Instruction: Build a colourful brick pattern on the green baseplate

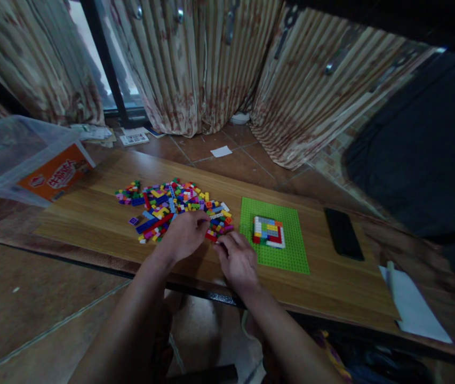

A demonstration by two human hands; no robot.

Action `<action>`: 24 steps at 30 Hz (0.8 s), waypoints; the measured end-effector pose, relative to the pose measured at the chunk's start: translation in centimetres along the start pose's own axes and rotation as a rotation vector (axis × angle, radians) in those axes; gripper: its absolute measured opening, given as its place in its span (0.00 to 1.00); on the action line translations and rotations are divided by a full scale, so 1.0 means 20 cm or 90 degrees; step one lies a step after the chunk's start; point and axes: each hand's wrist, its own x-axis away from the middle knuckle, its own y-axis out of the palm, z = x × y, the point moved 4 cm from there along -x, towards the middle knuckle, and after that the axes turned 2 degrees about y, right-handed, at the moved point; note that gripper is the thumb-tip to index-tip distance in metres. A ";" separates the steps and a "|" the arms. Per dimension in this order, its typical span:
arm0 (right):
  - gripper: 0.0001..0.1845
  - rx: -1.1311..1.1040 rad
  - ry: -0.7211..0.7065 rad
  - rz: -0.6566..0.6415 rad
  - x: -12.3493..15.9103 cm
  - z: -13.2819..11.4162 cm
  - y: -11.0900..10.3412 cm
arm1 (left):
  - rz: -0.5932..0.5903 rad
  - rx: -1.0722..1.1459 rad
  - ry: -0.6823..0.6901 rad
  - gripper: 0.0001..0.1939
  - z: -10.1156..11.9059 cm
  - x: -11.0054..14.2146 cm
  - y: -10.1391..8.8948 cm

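"Head view: positions?"
"Left hand (187, 233) at near edge of brick pile (162, 200), right hand (240, 261) just beside it."
"Grip?"
"Fingers curled; can't tell if holding, too small. Brick build (269, 232) sits on green baseplate (291, 258)."

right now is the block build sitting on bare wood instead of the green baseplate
No, the block build sits on the green baseplate, with bare green showing around it.

Plastic bin (11, 172) partly past L edge
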 end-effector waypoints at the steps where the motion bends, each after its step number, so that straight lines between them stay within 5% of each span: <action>1: 0.06 -0.001 0.000 0.001 0.00 0.00 0.00 | -0.003 -0.002 -0.001 0.16 0.00 0.00 0.00; 14: 0.11 -0.051 -0.006 0.011 -0.01 -0.01 0.02 | -0.008 -0.033 -0.002 0.17 0.00 0.00 0.01; 24: 0.07 -0.324 0.084 0.068 -0.02 0.07 -0.16 | -0.012 -0.030 0.004 0.16 0.00 0.01 0.00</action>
